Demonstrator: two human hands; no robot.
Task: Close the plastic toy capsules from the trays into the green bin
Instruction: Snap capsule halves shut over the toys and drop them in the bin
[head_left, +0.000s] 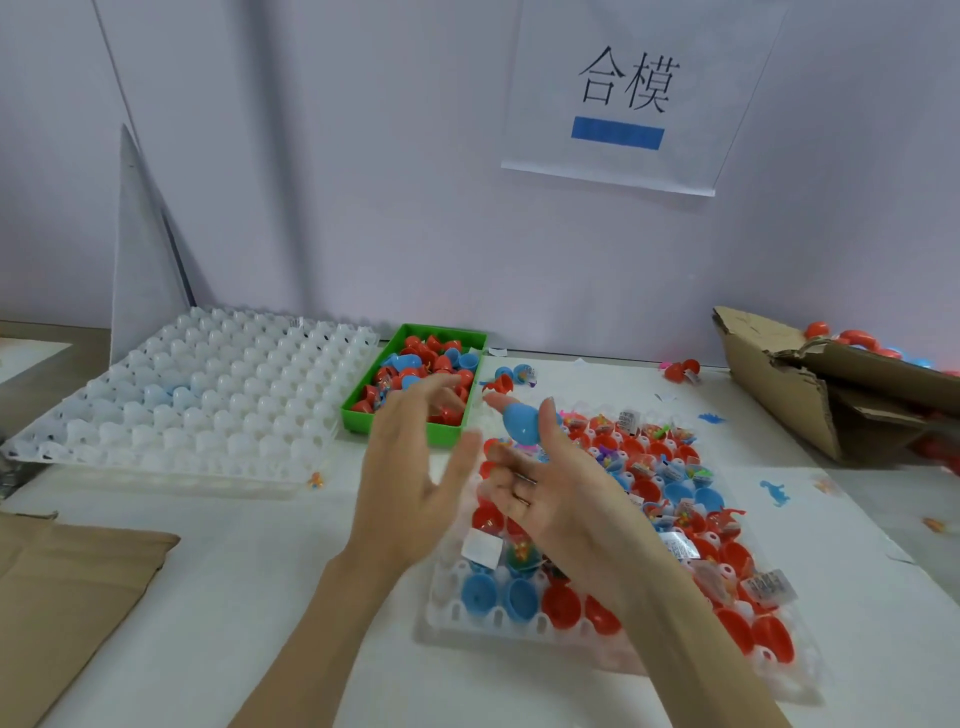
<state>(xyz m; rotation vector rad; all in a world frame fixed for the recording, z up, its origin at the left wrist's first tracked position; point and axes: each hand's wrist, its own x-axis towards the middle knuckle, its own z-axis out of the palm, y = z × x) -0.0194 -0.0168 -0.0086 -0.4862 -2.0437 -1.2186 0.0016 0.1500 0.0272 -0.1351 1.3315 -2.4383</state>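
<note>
My right hand (550, 488) is raised over the filled tray (498, 618), pinching a blue capsule (522, 422) between thumb and forefinger. My left hand (410, 467) hovers beside it with fingers spread and nothing in it, just in front of the green bin (447, 434). The bin holds several red and blue capsules. The filled tray carries red and blue capsule halves, many with small toys and paper slips inside. My right forearm hides part of the tray.
An empty white tray (192, 395) lies at the left. A torn cardboard box (810, 384) with more capsules stands at the right. Loose capsules (511, 378) and small toy figures (774, 491) lie on the white table. Brown cardboard (67, 587) sits at the near left.
</note>
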